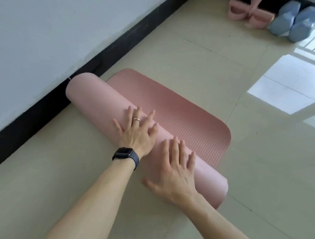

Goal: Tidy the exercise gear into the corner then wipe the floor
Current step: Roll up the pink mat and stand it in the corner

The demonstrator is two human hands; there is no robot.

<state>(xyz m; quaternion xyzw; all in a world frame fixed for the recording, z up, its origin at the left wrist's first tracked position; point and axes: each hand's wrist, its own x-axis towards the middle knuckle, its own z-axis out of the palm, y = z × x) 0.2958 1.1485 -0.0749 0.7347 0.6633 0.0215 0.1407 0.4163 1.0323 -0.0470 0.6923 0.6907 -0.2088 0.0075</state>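
Rolling the pink yoga mat [98,99], left hand [136,134] and right hand [176,175] pressed flat, fingers spread; we judge stowing and wiping undone.

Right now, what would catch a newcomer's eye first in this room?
A pink exercise mat, mostly rolled, lies mid-floor beside the wall, with the left hand and right hand pressing flat on the roll. At top right sit blue dumbbells beside a pink resistance band.

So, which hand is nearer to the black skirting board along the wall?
Left. The left hand presses on the middle of the rolled mat, on the side toward the skirting board. The right hand presses further along the roll, toward the end away from that board.
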